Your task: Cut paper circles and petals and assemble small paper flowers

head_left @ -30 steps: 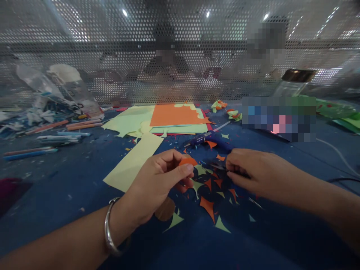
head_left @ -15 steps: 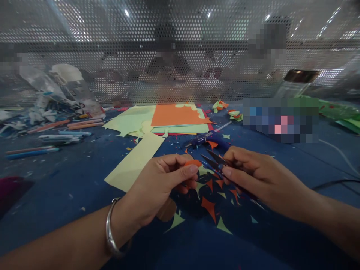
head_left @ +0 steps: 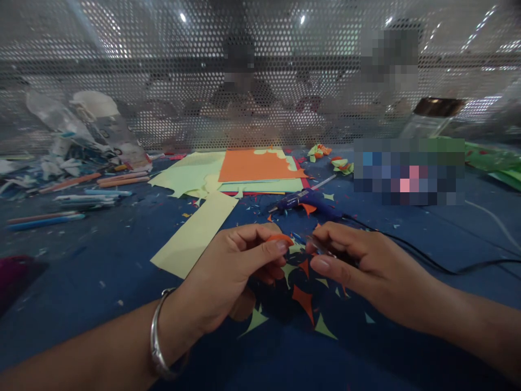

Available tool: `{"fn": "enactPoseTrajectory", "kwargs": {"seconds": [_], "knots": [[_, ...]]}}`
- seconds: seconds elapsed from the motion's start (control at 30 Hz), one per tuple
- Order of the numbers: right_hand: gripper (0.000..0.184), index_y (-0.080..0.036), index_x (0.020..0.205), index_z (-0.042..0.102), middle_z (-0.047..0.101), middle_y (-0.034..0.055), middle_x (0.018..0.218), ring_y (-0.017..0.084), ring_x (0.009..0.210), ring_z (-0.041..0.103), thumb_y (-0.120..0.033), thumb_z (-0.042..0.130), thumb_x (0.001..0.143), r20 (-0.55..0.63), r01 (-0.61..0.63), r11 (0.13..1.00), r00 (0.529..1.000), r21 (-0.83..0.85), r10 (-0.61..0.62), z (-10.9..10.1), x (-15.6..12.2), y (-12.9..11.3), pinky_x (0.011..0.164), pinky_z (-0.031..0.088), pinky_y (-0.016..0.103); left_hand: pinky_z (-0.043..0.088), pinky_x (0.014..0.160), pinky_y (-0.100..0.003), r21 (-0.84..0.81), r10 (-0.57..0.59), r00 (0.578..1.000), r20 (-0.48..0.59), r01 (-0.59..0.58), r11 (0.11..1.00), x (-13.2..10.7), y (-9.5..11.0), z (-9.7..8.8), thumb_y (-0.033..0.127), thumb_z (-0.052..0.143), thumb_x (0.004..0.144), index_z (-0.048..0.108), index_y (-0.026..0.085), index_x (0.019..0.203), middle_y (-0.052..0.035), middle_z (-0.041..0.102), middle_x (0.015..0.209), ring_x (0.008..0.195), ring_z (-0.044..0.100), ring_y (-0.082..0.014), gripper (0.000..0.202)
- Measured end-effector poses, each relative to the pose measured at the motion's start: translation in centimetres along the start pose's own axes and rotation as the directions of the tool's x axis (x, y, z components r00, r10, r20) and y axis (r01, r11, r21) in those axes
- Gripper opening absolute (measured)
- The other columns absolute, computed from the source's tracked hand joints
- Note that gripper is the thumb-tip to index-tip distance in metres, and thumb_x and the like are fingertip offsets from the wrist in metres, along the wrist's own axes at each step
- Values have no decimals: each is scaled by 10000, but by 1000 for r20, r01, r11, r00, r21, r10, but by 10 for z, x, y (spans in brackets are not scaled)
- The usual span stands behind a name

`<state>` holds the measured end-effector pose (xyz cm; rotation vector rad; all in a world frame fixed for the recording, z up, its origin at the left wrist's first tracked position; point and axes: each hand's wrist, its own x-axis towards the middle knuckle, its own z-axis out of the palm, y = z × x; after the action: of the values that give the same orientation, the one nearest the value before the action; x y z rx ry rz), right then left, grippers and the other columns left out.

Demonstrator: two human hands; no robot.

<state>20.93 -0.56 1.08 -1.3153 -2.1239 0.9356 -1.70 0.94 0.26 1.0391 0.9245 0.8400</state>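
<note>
Paper scraps (head_left: 303, 300) lie on the blue table (head_left: 101, 326) under both hands. The left hand (head_left: 232, 271) pinches a small orange paper piece (head_left: 280, 238) between thumb and fingers. At its 3 o'clock, just beside, the right hand (head_left: 358, 260) is closed around scissors (head_left: 319, 247), which are mostly hidden. At 12 o'clock lies a glue gun (head_left: 303, 200), and further away an orange sheet (head_left: 254, 165).
</note>
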Motion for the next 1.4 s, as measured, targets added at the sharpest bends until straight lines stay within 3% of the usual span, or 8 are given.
{"fn": "enactPoseTrajectory", "kwargs": {"seconds": [0.27, 0.5, 0.93, 1.4], "knots": [[423, -204, 898, 624, 592, -22, 717, 108, 584, 478, -574, 464, 1027, 12, 83, 987, 997, -135, -82, 4, 1, -2, 535, 374, 232, 471, 603, -144, -7, -30, 998, 61, 30, 1000, 0, -3, 2, 285, 787, 871, 747, 206, 800, 40, 708, 772, 688, 661, -57, 114], [391, -215, 901, 590, 622, -22, 721, 107, 574, 529, -524, 414, 1065, 11, 135, 968, 991, -211, -135, 4, -3, -4, 537, 361, 239, 489, 616, -123, -111, -22, 993, 120, 35, 993, -3, -1, 5, 288, 791, 878, 767, 227, 804, 51, 729, 764, 698, 691, -52, 99], [430, -217, 909, 560, 638, -6, 725, 128, 587, 544, -525, 319, 1087, 28, 154, 956, 988, -250, -152, 7, -1, 3, 547, 361, 263, 495, 607, -117, -112, -41, 993, 112, 54, 992, -3, -1, 5, 301, 781, 889, 736, 194, 810, 35, 760, 761, 703, 716, -58, 141], [397, -224, 863, 527, 616, -17, 667, 115, 537, 528, -477, 330, 1097, 4, 191, 944, 980, -268, -197, 7, -2, 3, 512, 336, 256, 506, 589, -124, -150, -69, 992, 109, 85, 985, -3, -2, 5, 285, 789, 878, 723, 185, 803, 30, 752, 802, 707, 726, -66, 141]]}}
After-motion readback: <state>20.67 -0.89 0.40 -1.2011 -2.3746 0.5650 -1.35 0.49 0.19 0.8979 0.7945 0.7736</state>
